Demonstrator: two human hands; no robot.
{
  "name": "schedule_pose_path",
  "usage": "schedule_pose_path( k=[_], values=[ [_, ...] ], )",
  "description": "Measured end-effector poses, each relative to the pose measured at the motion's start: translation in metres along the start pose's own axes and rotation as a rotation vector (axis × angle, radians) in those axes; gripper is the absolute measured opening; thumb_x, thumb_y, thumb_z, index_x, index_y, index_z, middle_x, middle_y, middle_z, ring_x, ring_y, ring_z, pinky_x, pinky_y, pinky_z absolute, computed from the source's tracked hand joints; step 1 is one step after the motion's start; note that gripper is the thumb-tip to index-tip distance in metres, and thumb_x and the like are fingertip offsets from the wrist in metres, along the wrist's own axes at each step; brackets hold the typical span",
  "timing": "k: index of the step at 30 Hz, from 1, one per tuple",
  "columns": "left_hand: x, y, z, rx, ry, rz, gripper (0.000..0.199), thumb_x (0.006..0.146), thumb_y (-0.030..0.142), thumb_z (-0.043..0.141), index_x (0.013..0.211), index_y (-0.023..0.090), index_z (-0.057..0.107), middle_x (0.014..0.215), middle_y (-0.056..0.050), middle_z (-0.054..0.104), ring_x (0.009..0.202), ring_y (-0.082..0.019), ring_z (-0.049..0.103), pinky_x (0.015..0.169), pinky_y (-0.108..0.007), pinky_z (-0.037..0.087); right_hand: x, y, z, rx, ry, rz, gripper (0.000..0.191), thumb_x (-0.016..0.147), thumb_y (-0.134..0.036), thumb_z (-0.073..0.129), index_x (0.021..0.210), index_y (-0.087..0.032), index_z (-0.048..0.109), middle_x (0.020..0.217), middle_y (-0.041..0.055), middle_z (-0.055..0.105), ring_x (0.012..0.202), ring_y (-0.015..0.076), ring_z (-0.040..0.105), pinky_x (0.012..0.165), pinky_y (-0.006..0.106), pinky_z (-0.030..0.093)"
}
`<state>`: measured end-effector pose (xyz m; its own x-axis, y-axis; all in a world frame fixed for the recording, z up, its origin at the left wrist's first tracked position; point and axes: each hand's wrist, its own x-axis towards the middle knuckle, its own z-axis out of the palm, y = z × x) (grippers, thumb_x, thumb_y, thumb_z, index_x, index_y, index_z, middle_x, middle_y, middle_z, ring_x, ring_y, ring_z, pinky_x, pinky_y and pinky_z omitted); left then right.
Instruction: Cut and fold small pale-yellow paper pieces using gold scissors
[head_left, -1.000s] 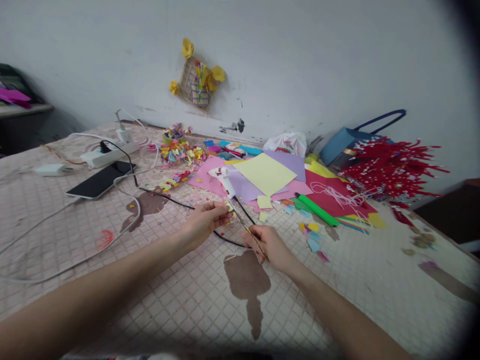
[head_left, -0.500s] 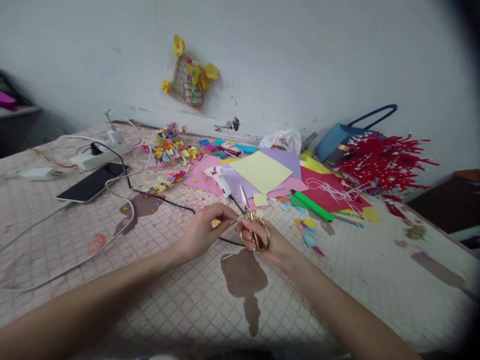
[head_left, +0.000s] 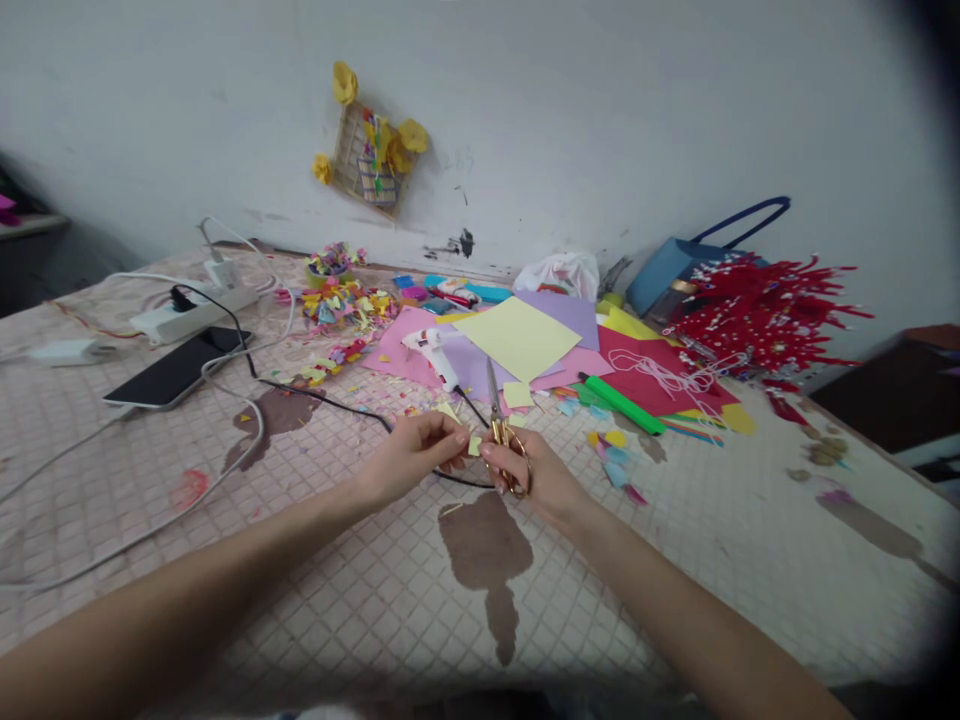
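Gold-handled scissors (head_left: 496, 420) sit in my right hand (head_left: 534, 470), fingers wrapped through the loops and the blades pointing away from me. A small pale yellow piece of paper (head_left: 475, 445) shows between my two hands. My left hand (head_left: 420, 452) pinches it at its left side, while the right fingertips touch or nearly touch its other edge. Just beyond lie small yellow paper squares (head_left: 517, 394) and a white glue gun (head_left: 433, 356) on coloured sheets. The large pale yellow sheet (head_left: 517, 338) lies on top of them.
A black cord (head_left: 330, 402) runs behind my hands. To the left are a phone (head_left: 180, 368), a power strip (head_left: 193, 312) and white cables. A green marker (head_left: 622, 404), red sheet (head_left: 637, 375), white string (head_left: 667, 372) and red beaded bundle (head_left: 757, 315) lie right. Paper scraps (head_left: 349, 305) pile at the back.
The small yellow paper piece now shows more clearly between my hands. My right hand has turned slightly, bringing the scissors more upright. The whole view has shifted a little.
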<state>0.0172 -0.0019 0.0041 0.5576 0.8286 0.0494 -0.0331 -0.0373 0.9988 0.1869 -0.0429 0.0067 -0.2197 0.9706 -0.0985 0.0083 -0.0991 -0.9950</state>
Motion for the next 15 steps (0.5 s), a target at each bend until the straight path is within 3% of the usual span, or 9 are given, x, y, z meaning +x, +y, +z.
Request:
schedule_pose_path(
  k=[5,9,15],
  values=[
    [0.0005,-0.004,-0.0021,-0.127,-0.035,-0.169,0.018,0.074,0.03,0.062,0.071,0.013,0.057,0.061,0.0,0.058,0.052,-0.006,0.05,0.051,-0.018,0.039,-0.0008,0.0017,0.0017,-0.068,-0.014,-0.01,0.016,0.079,-0.031,0.054,0.073,-0.016,0.051,0.045,-0.0073,0.043,0.039,0.0057,0.034,0.039,0.019,0.022],
    [0.0023,-0.0083,-0.0043,-0.366,-0.013,-0.258,0.014,0.073,0.025,0.064,0.073,0.013,0.056,0.066,-0.001,0.061,0.052,-0.005,0.052,0.05,-0.015,0.039,-0.001,-0.001,0.0035,0.063,-0.008,-0.025,0.018,0.078,-0.033,0.056,0.073,-0.016,0.052,0.048,-0.0072,0.041,0.04,0.0055,0.037,0.04,0.02,0.021],
    [0.0058,-0.0044,-0.0089,-0.567,0.091,-0.288,0.004,0.075,0.013,0.06,0.072,0.011,0.058,0.065,-0.003,0.063,0.057,-0.008,0.058,0.053,-0.016,0.045,-0.0004,-0.0012,0.0041,0.263,-0.071,0.053,0.043,0.08,-0.053,0.046,0.072,-0.013,0.058,0.051,-0.0044,0.043,0.04,0.0061,0.04,0.042,0.022,0.026]
  ],
)
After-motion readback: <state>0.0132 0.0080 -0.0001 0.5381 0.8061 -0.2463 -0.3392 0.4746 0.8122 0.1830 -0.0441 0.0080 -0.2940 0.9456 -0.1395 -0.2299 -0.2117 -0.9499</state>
